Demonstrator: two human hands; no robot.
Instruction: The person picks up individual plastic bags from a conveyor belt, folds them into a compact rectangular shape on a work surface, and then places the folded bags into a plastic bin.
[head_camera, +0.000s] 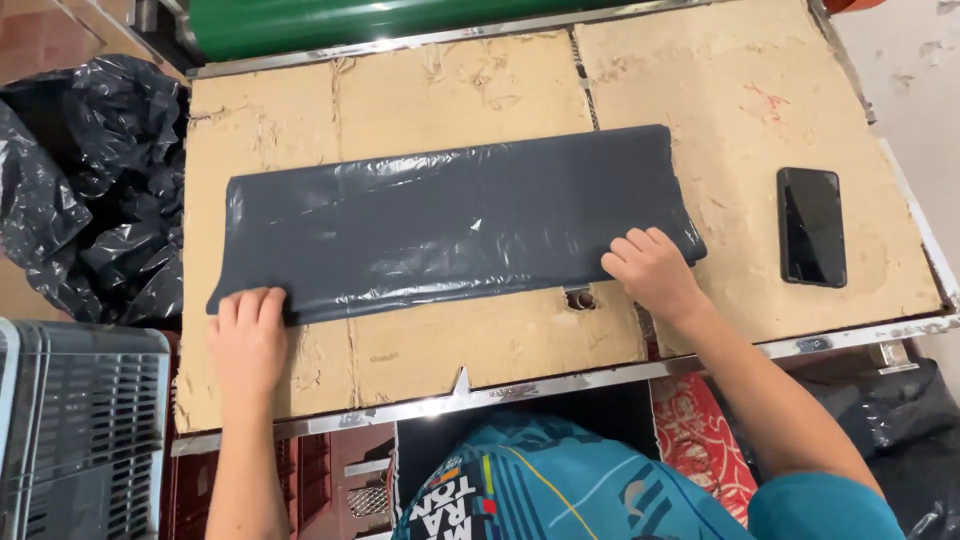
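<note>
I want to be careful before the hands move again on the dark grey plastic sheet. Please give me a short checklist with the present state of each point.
1. Left hand lies on the near left corner of the dark grey plastic sheet: ok.
2. Right hand lies on the sheet's near right edge: ok.
3. Sheet lies fully flat: not ok, wrinkles show and the right end curls.
4. Sheet rests wholly on the worn brown cardboard tabletop: ok.
5. Black smartphone lies apart from the sheet: ok.
6. How many layers the sheet has: cannot tell.
</note>
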